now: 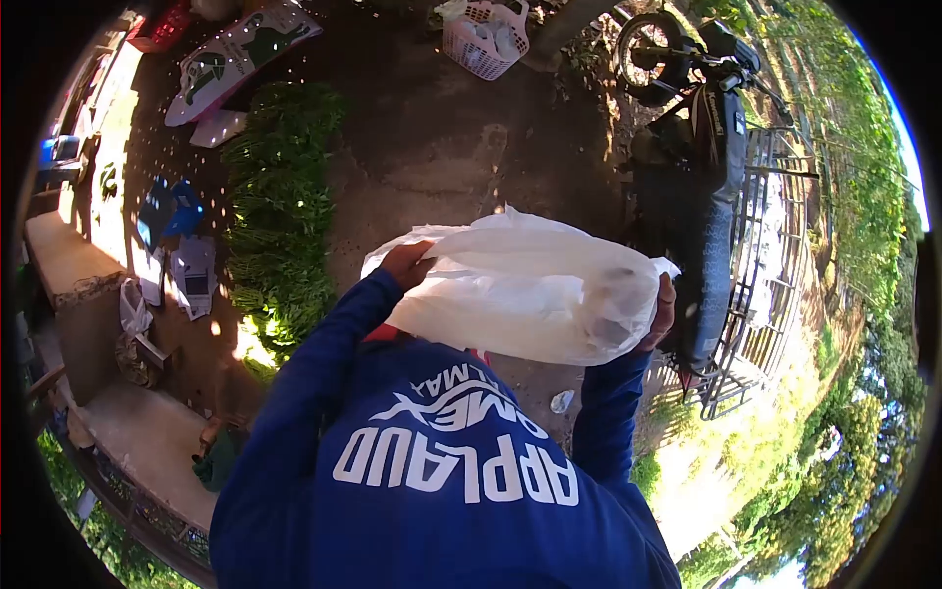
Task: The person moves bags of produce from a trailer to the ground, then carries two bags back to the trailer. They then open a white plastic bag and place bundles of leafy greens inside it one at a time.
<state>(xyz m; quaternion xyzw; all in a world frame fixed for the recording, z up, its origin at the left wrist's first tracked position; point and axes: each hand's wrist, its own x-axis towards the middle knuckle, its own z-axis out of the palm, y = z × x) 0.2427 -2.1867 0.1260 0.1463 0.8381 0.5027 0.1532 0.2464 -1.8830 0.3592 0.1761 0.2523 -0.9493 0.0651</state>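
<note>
A large translucent white plastic bag (520,285) is stretched sideways in front of the blue shirt. My left hand (408,265) grips its left end, with the fingers closed on the plastic. At the bag's right end, my right hand (663,312) holds the edge, its fingers partly hidden behind the plastic. The bag's right part bulges round and looks puffed out. To the left of the bag, a long pile of green leafy stems (280,216) lies on the ground.
A motorcycle (711,147) stands at the right beside a metal rack (760,285). A pink basket (485,41) with plastic inside is at the top. Printed sack (235,59), blue items (172,208) and papers (193,277) lie upper left. A concrete bench (147,442) is lower left.
</note>
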